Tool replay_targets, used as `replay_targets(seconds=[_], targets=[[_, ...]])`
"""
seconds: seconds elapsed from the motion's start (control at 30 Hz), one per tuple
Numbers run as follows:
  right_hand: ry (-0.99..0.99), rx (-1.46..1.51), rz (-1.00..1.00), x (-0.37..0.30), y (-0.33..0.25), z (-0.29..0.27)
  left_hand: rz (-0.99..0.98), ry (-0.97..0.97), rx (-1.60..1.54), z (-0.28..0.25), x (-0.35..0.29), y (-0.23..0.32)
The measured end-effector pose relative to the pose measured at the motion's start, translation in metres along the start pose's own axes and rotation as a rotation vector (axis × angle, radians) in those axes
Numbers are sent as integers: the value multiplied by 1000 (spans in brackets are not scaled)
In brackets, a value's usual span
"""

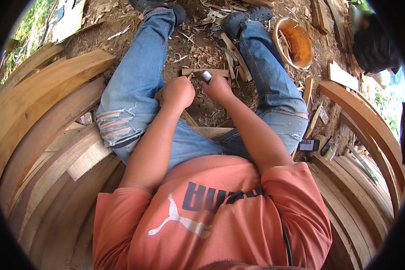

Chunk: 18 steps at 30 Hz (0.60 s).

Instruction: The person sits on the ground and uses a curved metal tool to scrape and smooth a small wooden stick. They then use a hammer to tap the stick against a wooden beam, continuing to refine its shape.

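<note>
My left hand [178, 93] is closed in a fist between my knees. A small tip of light wood shows at its top; the rest of what it holds is hidden. Close beside it, my right hand [218, 89] is wrapped round a hammer-like tool [203, 76] whose short grey metal head sticks out toward the left fist. The tool's handle is covered by the fingers. Just beyond both hands, a narrow wooden board [218, 72] lies crosswise, with shavings on the dirt around it.
Curved planks [63, 74] are stacked at my left, and more curved timbers [364, 114] at my right. An orange-yellow bucket [301, 47] with sticks inside stands beyond my right knee. A small dark flat object [309, 145] lies by my right thigh. Something black [375, 47] is at the far right.
</note>
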State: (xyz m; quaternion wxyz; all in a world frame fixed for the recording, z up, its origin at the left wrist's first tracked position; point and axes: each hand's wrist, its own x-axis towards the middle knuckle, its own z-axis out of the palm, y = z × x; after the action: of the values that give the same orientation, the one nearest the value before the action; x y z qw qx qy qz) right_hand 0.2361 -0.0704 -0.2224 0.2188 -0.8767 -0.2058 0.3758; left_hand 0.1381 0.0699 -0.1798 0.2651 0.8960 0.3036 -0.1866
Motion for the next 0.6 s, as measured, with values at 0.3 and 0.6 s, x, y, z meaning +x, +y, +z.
replay_targets(seconds=[0.3,0.6], targets=[[39,180,-139,-29,-7,-7,37,30,23,3,-5,-1],[5,-38,13,53,28,20,41,4,16,-5,-7,10]])
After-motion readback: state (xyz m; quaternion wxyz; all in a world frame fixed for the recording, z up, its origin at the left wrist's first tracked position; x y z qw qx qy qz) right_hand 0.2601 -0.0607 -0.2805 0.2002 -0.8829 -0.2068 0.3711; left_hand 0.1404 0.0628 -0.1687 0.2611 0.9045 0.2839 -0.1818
